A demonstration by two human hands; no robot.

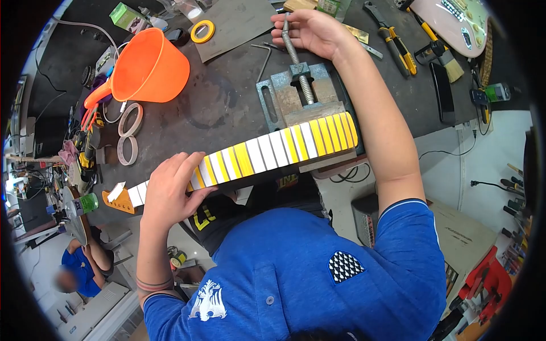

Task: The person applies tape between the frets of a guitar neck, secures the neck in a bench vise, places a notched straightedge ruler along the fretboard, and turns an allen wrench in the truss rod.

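My left hand (175, 190) wraps round a guitar neck (267, 150), fingers over its top face and thumb along the near edge. White and yellow strips cover the neck between dark frets, and its orange headstock (119, 200) points left. The neck's other end lies at the jaws of a metal vise (321, 91). Beyond the vise, my right hand (311, 35) is open, its fingers apart and their tips at the far end of the threaded screw (291, 48). Whether those fingertips press on the screw cannot be made out.
An orange dipper (151, 65) and tape rolls (127, 150) stand left of the vise. Hex keys (265, 59) lie beside it. Pliers (397, 50), a brush (453, 71), a phone (442, 92) and a pale guitar body (455, 23) are at the right. Another person (85, 264) sits lower left.
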